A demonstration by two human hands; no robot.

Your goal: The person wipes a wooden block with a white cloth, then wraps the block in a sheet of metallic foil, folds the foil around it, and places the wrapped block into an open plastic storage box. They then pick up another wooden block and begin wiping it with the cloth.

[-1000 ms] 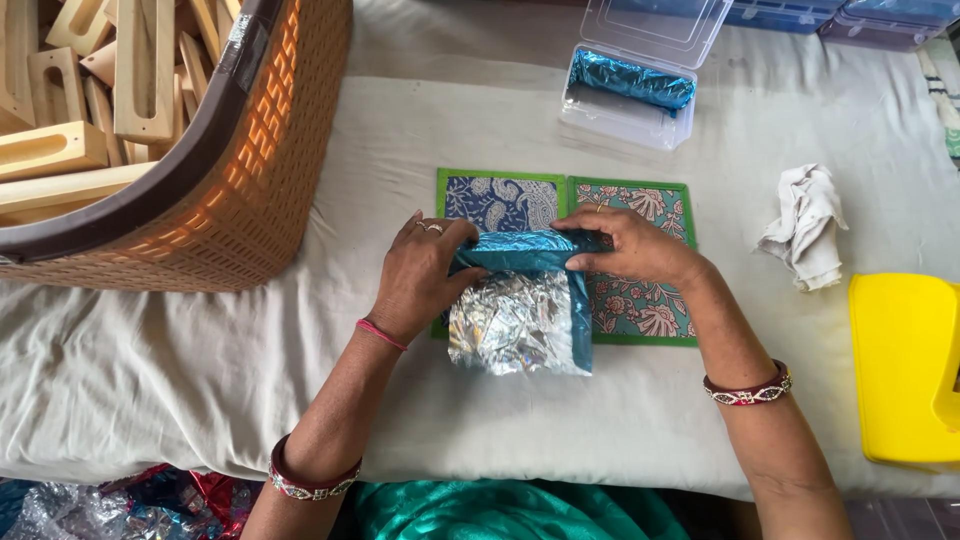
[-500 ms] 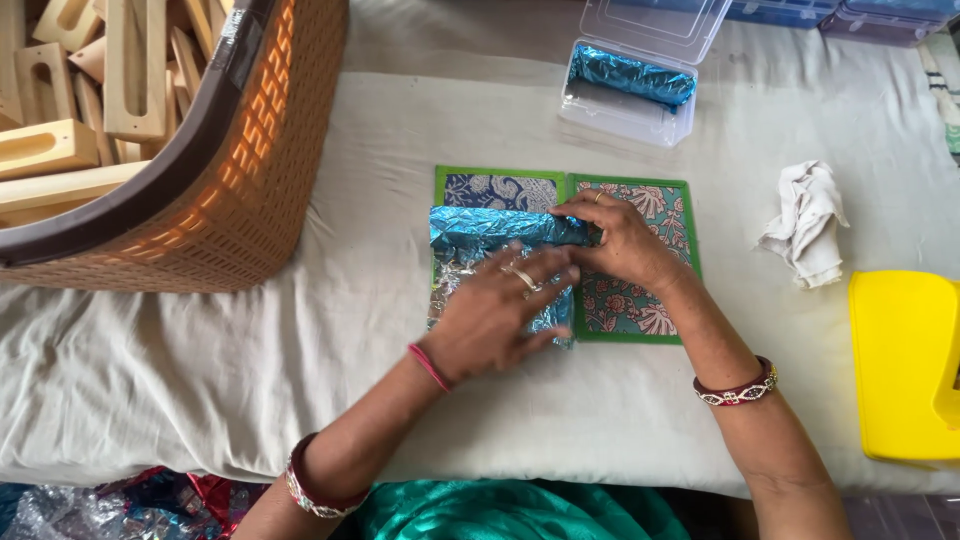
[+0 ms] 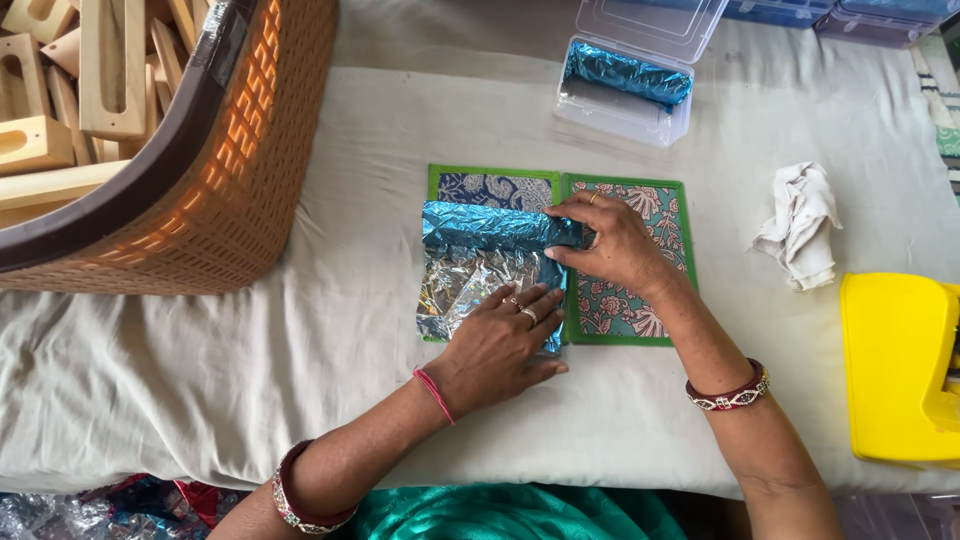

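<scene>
A sheet of foil, blue outside and silver inside, lies on a green-edged patterned mat (image 3: 620, 310). Its far edge is rolled into a blue foil roll (image 3: 490, 228). My right hand (image 3: 610, 245) grips the right end of that roll. My left hand (image 3: 500, 340) lies flat with fingers spread on the silver part of the foil sheet (image 3: 460, 285), pressing it to the mat.
A brown woven basket (image 3: 230, 190) holding several wooden blocks (image 3: 60, 100) stands at the left. A clear plastic box (image 3: 630, 85) with a blue foil-wrapped roll sits at the back. A white rag (image 3: 800, 225) and a yellow container (image 3: 900, 365) lie at the right.
My left hand left the roll's left end and came down flat on the silver foil. The roll now lies stretched across the mat's far part, my right hand still on its end.
</scene>
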